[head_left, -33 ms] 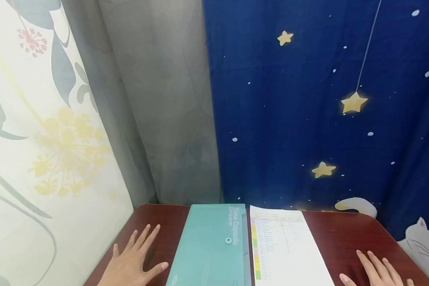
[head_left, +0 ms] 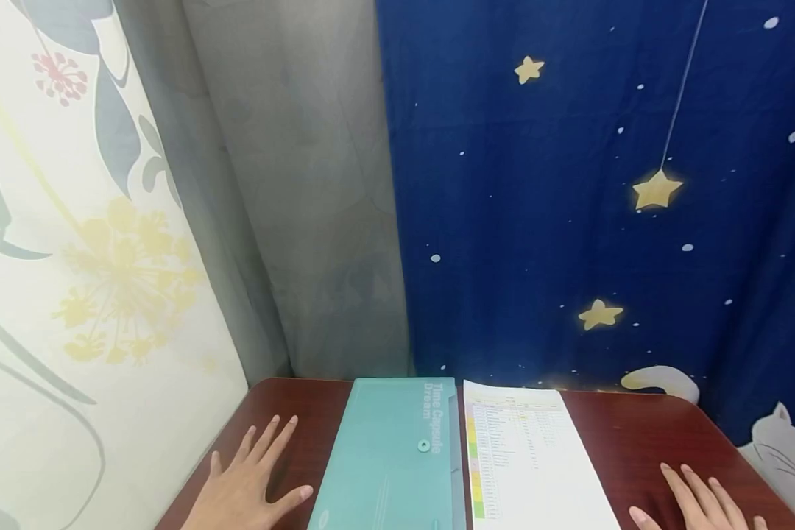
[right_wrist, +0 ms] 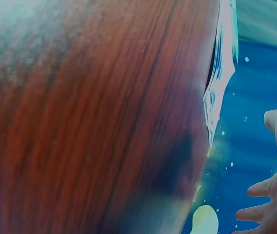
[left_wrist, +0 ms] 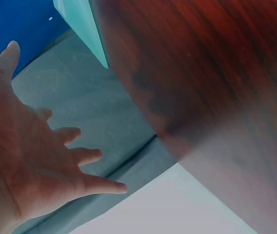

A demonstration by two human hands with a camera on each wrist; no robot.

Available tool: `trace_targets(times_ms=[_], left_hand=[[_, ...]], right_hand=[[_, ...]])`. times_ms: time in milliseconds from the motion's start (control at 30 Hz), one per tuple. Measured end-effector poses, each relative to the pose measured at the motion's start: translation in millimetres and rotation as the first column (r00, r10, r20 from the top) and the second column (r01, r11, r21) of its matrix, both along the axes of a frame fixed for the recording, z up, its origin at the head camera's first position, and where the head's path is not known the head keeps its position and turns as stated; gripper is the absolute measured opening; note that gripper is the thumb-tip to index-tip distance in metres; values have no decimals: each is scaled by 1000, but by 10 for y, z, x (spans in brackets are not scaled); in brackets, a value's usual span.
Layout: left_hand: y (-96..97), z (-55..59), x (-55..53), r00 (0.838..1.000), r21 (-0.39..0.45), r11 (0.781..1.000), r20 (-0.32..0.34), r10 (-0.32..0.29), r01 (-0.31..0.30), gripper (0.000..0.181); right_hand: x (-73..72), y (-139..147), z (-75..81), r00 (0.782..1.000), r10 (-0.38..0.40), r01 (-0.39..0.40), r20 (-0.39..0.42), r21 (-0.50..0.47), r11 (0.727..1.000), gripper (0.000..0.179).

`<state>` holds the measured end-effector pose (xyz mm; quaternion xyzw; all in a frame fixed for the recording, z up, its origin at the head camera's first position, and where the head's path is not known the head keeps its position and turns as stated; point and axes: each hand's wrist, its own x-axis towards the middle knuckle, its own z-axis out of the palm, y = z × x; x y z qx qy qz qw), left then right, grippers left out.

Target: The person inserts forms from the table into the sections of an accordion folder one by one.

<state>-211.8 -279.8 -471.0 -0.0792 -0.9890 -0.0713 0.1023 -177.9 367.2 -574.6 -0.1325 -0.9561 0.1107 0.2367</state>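
Observation:
My left hand (head_left: 241, 482) is spread, palm down, over the left part of the dark red wooden table (head_left: 305, 412). Its thumb points toward a teal document folder (head_left: 391, 449) printed "Time Capsule Dream", with a small round button on it. Right of the folder lies a stack of white paper (head_left: 536, 471) with a printed table and a coloured strip down its left side. My right hand (head_left: 702, 504), partly cut off by the frame's lower edge, has its fingers extended to the right of the papers. In the wrist views, the left palm (left_wrist: 41, 156) and right fingers (right_wrist: 260, 200) hold nothing.
Behind the table hang a grey curtain (head_left: 311, 184) and a dark blue curtain (head_left: 536, 221) with yellow stars. A white floral curtain (head_left: 106, 294) runs along the left side. A printed white cat (head_left: 785, 456) shows beside the table's right edge.

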Motion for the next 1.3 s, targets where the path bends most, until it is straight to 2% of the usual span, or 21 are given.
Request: trace_targets(times_ms=[400, 533, 667, 800, 867, 1000, 1100, 1233, 1300], left_hand=[[-25, -7, 40, 999, 5, 1000, 39, 1, -1, 97], [-13, 4, 40, 999, 12, 1000, 51, -1, 0, 96], [-4, 28, 28, 991, 57, 998, 132, -6, -2, 95], [3, 54, 30, 967, 153, 988, 252, -40, 1, 97], [19, 70, 28, 957, 179, 984, 283, -58, 7, 97], [80, 111, -2, 963, 160, 987, 263, -61, 19, 93], [160, 151, -44, 968, 166, 986, 242, -59, 19, 90], [329, 224, -110, 955, 296, 955, 275, -108, 23, 89], [446, 269, -150, 955, 335, 942, 279, -104, 5, 89]], right_hand=[[12, -67, -14, 999, 35, -35, -23, -32, 999, 97], [21, -86, 0, 998, 61, -61, 5, -35, 998, 97], [17, -121, 20, 995, 77, -75, 65, -30, 997, 99], [18, -151, 29, 993, 92, -91, 74, -23, 996, 98], [23, -161, 19, 993, 101, -100, 57, -13, 995, 96], [32, -175, 8, 990, 137, -137, 19, 7, 991, 93], [31, -198, 39, 985, 169, -169, 32, 15, 985, 93], [21, -253, 150, 972, 217, -219, 93, 8, 976, 98], [5, -291, 222, 960, 250, -251, 123, -7, 968, 100]])
